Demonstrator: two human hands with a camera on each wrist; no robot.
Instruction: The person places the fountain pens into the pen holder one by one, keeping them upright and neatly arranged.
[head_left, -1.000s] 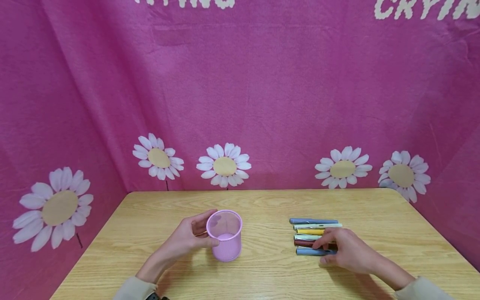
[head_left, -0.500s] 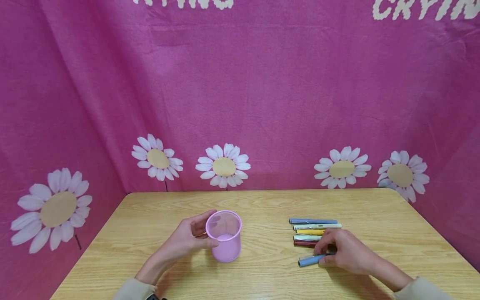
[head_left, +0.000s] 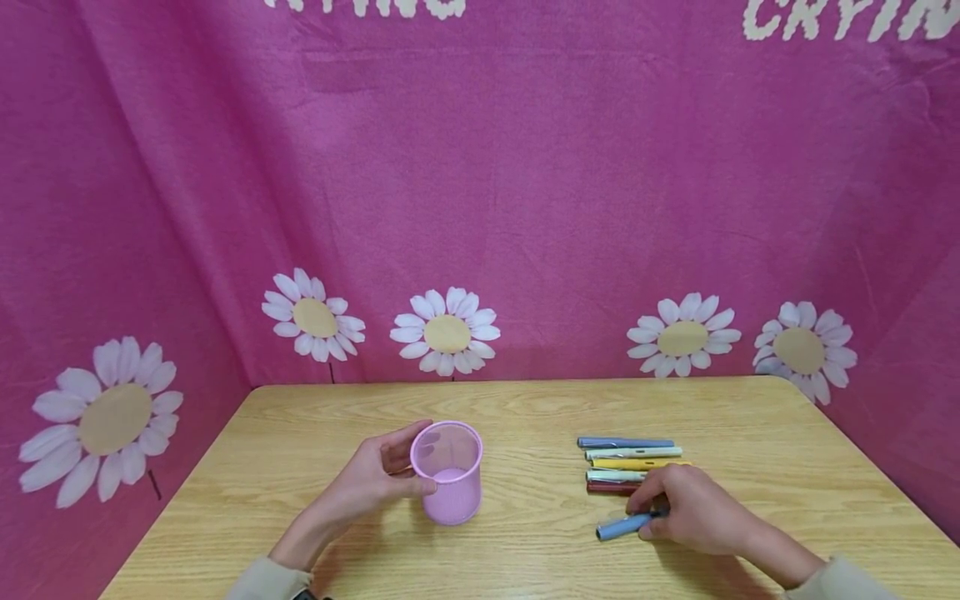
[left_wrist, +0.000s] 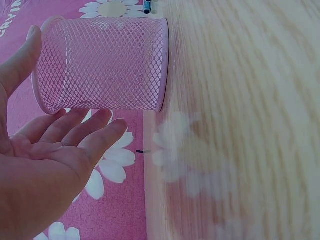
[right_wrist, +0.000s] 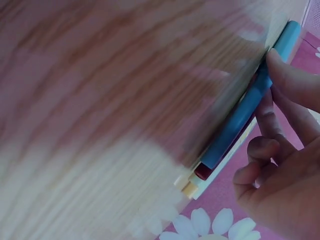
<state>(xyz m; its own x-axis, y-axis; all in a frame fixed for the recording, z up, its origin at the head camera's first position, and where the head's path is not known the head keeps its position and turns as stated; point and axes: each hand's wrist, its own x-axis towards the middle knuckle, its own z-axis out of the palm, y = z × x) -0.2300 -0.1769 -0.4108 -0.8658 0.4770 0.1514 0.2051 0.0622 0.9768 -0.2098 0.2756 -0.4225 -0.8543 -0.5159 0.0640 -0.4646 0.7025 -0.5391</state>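
The left hand (head_left: 372,482) is cupping the pink mesh pen cup (head_left: 447,472), fingers seemingly relaxed; the right hand (head_left: 693,510) is pinching a blue pen (head_left: 621,526) near the pen row (head_left: 628,463).

Table (head_left: 525,408): mesh cup (head_left: 447,472) upright at left-centre, left hand (head_left: 367,479) against its left side. Row of 5 pens (head_left: 626,464) at right, lying parallel. 1 further pen (head_left: 621,526) just in front of the row, slanted, pinched by right hand (head_left: 686,508).
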